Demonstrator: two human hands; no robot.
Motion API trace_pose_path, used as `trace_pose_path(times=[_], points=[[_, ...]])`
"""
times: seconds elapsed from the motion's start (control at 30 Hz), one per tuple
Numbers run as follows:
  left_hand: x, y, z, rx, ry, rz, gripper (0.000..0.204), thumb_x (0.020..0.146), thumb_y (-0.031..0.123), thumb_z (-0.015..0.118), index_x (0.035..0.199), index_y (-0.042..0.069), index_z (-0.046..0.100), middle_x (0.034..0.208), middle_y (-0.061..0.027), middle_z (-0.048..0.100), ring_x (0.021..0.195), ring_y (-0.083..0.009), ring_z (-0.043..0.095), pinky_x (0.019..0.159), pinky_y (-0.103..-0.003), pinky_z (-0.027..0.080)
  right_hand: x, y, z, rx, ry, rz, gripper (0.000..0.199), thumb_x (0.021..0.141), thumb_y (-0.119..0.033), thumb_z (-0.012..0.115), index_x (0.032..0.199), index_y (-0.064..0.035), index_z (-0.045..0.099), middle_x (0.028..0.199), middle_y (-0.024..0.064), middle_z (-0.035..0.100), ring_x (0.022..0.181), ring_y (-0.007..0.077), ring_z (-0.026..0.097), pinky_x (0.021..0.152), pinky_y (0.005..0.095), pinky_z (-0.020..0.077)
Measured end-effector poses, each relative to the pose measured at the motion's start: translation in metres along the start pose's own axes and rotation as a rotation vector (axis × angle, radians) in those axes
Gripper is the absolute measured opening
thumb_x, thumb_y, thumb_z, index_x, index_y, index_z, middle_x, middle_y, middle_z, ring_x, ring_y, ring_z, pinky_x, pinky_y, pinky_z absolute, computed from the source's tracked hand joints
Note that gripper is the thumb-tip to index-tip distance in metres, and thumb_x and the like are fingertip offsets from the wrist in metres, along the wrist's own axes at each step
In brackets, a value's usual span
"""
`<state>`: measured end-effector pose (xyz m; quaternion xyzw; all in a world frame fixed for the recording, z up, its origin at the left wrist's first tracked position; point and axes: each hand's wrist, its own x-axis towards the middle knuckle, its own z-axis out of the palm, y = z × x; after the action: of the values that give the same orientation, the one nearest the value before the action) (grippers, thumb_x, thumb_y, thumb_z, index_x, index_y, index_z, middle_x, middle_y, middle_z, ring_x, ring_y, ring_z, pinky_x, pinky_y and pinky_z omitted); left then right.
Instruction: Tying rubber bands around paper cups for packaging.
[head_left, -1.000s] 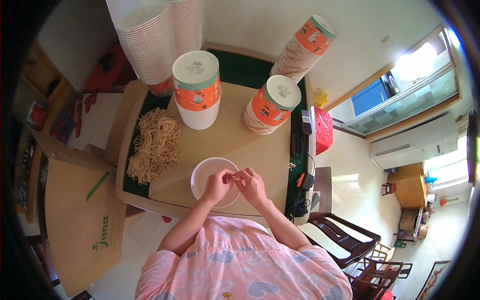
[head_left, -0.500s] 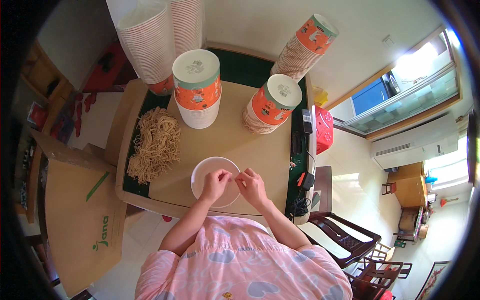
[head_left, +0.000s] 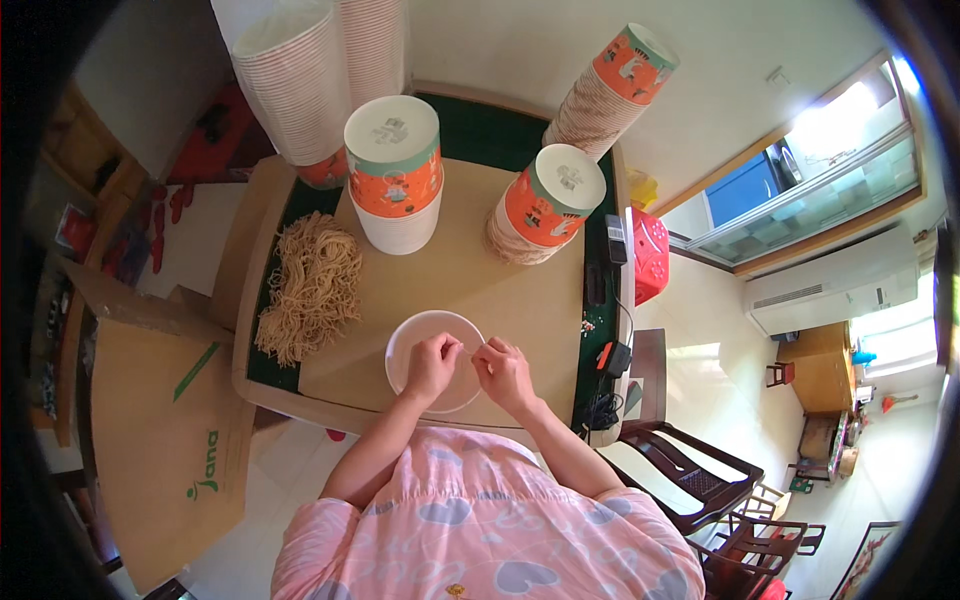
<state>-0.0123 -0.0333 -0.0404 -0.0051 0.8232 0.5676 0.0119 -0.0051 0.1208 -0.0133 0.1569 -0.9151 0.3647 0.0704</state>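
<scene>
A round white paper tub [head_left: 400, 362] stands open side up at the table's front, close to my body. Over its right half my left hand [head_left: 431, 368] pinches finger and thumb together. My right hand [head_left: 503, 374] pinches likewise at the tub's right rim, a small gap from the left. Something thin and pale seems to be between the fingertips, too small to make out. Left of the tub lies a loose heap of tan strings [head_left: 310, 288]. Beyond it stands an upside-down stack of orange and green tubs [head_left: 396, 190].
More upside-down tubs [head_left: 548, 208] stand at the right, a taller stack [head_left: 618, 88] behind them. Plastic-sleeved white tubs [head_left: 295, 95] rise at the back left. Black cables [head_left: 602, 410] line the right edge. A cardboard box [head_left: 165, 440] stands left, a dark wooden chair [head_left: 690, 475] right.
Both hands keep their pinch over the tub and have hardly moved. The whole view has shifted very slightly; nothing else differs visibly.
</scene>
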Motion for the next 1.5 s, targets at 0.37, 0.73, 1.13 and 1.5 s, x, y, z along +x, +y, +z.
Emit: trace_pose_path(times=[0.37, 0.73, 1.13, 1.5], points=[[-0.001, 0.001, 0.008, -0.321, -0.023, -0.066, 0.010, 0.084, 0.010, 0.061, 0.080, 0.000, 0.061, 0.072, -0.0045, 0.063, 0.065, -0.0109, 0.058, 0.059, -0.025, 0.048, 0.005, -0.006, -0.003, 0.129, -0.004, 0.102, 0.007, 0.078, -0.007, 0.065, 0.083, -0.0032, 0.061, 0.077, 0.0096, 0.059, 0.065, 0.0231, 0.059, 0.058, 0.0313, 0.0478], [-0.027, 0.035, 0.004, -0.465, -0.325, -0.249, 0.009, 0.082, 0.008, 0.063, 0.079, 0.000, 0.062, 0.071, 0.0002, 0.061, 0.065, -0.0046, 0.053, 0.058, -0.021, 0.044, -0.009, -0.005, -0.011, 0.273, 0.095, 0.162, 0.005, 0.076, -0.003, 0.065, 0.080, -0.0023, 0.061, 0.077, 0.0110, 0.059, 0.067, 0.0237, 0.060, 0.059, 0.0321, 0.0479], [-0.039, 0.067, -0.005, -0.280, -0.406, -0.135, 0.010, 0.080, 0.008, 0.064, 0.076, -0.001, 0.063, 0.072, -0.0034, 0.063, 0.068, -0.0065, 0.057, 0.062, -0.022, 0.046, -0.004, 0.018, 0.005, 0.261, 0.054, 0.256, 0.004, 0.074, -0.004, 0.066, 0.077, -0.0026, 0.063, 0.073, 0.0086, 0.062, 0.067, 0.0199, 0.061, 0.059, 0.0293, 0.0477], [-0.016, 0.068, -0.049, -0.796, -0.242, -0.256, 0.032, 0.086, 0.000, 0.053, 0.118, 0.003, 0.053, 0.079, -0.0060, 0.064, 0.071, -0.0090, 0.060, 0.067, -0.021, 0.050, 0.111, 0.049, -0.036, -0.088, -0.228, 0.066, 0.012, 0.074, -0.011, 0.065, 0.084, -0.0049, 0.063, 0.074, 0.0117, 0.063, 0.068, 0.0238, 0.062, 0.062, 0.0322, 0.0481]])
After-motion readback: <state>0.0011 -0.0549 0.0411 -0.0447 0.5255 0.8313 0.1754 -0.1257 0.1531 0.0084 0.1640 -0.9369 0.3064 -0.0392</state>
